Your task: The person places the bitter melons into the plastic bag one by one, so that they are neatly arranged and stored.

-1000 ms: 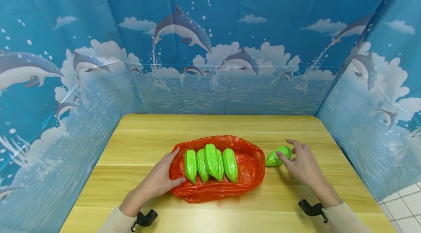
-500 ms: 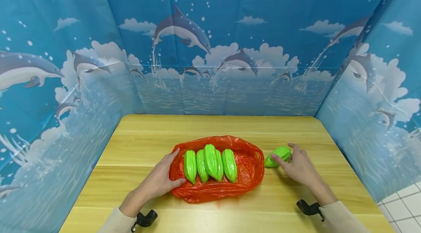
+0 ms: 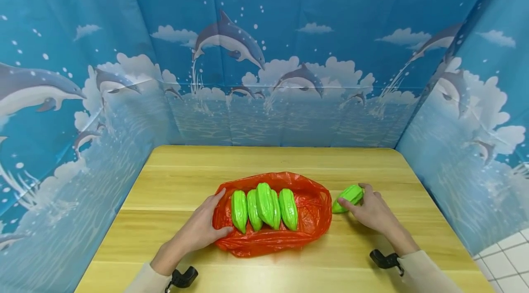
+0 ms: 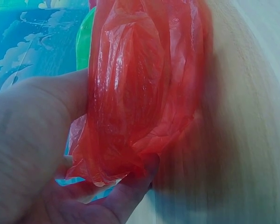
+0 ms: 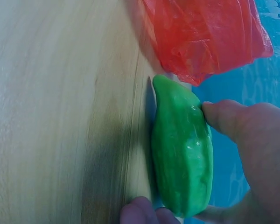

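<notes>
A red plastic bag (image 3: 309, 214) lies spread open on the table with several glossy green ribbed fruits (image 3: 264, 205) inside. My left hand (image 3: 199, 225) grips the bag's left end, and in the left wrist view the thumb and fingers curl around the red plastic (image 4: 126, 88). Just right of the bag, one more green ribbed fruit (image 3: 351, 193) rests on the wood. My right hand (image 3: 375, 212) holds it between thumb and fingers. In the right wrist view the thumb touches the fruit's side (image 5: 182, 149), with fingertips at its lower end.
The wooden table (image 3: 268, 157) has rounded back corners. Blue dolphin-print curtains (image 3: 281, 114) stand close behind it and on both sides. White floor tiles (image 3: 506, 256) show at the lower right. A black wrist camera mount (image 3: 183, 277) sits on each wrist.
My right hand has moved slightly left and closed its thumb and fingers on the loose green fruit. The left hand keeps its grip on the bag.
</notes>
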Motion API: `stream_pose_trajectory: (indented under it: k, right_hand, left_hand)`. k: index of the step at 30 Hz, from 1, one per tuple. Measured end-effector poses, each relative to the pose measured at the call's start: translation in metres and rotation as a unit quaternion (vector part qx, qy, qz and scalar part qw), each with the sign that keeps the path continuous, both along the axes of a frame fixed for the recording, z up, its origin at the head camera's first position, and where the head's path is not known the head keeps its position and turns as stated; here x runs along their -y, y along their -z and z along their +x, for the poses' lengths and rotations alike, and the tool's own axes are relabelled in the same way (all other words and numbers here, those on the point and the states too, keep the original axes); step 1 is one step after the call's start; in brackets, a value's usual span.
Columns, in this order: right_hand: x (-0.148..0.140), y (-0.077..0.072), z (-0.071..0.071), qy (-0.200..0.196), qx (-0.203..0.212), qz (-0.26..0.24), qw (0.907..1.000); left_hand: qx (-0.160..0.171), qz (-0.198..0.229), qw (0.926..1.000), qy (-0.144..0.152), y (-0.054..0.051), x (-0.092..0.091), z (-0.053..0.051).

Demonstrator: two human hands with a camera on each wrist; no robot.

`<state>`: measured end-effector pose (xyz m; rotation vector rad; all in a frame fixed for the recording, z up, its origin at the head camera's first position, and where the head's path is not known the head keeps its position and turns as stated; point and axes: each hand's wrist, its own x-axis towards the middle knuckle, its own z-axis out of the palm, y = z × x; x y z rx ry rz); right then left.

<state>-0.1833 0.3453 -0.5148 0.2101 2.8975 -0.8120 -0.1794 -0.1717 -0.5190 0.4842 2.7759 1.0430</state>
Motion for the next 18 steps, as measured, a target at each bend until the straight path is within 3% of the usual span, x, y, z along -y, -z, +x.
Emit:
stream_pose_trajectory:
  k: [18]
  right_hand:
    - [-0.0055, -0.0034, -0.0009, -0.039, 0.008, -0.032, 0.9987]
  left_hand:
    - [-0.012, 0.001, 0.9999, 0.004, 0.0011, -0.0008, 0.0012]
